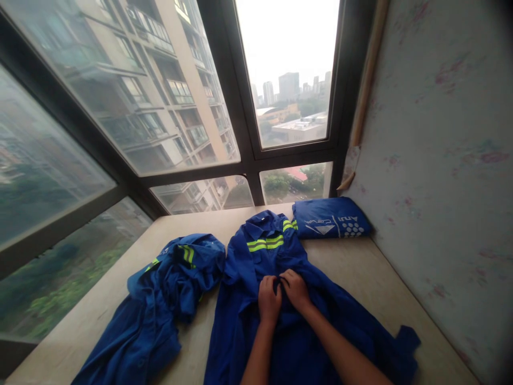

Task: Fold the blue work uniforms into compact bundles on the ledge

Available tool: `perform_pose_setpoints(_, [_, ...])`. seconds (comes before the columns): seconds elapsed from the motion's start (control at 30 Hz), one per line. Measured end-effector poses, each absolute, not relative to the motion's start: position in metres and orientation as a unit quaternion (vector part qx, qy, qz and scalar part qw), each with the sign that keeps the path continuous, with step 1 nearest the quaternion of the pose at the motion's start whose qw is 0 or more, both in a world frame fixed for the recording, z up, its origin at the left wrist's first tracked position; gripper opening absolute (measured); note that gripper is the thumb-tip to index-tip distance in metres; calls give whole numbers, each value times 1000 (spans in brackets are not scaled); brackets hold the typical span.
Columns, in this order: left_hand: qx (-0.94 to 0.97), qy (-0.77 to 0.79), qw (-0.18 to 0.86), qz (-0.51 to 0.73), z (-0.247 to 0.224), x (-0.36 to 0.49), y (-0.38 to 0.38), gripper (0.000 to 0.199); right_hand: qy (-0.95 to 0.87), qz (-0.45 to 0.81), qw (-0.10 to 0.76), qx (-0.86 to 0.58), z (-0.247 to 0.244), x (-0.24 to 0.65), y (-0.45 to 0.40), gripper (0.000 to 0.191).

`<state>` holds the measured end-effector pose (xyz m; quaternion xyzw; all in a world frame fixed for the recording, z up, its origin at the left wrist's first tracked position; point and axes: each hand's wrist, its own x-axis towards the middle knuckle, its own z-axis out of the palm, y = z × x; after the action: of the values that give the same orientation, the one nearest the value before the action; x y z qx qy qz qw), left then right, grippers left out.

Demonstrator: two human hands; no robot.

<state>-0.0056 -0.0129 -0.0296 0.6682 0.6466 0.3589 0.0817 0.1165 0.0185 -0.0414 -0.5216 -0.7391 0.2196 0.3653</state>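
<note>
A blue work jacket [260, 267] with yellow-green and grey reflective stripes lies spread out on the pale surface, its collar toward the window. My left hand [270, 299] and my right hand [295, 289] meet at the middle of its front. The fingers of both are curled and pinch the blue cloth along the front opening, a short distance below the chest stripe. The tips are partly hidden, and no button can be made out between them. One sleeve stretches out to the lower right.
To the left lies a crumpled blue garment [160, 305] with similar stripes. A folded blue garment [332, 218] with white print sits at the back right, by the papered wall [441, 187]. Dark-framed windows [244, 160] border the surface behind.
</note>
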Motion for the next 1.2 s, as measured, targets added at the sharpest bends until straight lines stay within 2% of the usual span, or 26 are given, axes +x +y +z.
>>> perform_pose_setpoints(0.4, [661, 649, 114, 359, -44, -12, -12, 31, -747, 246, 378, -489, -62, 124, 16, 27])
perform_pose_setpoints(0.83, [683, 618, 158, 356, -38, -14, -15, 32, -730, 208, 358, -544, -60, 120, 12, 29])
perform_pose_setpoints(1.2, [676, 615, 156, 375, -27, -29, -29, 32, -649, 200, 429, -596, -56, 132, 26, 33])
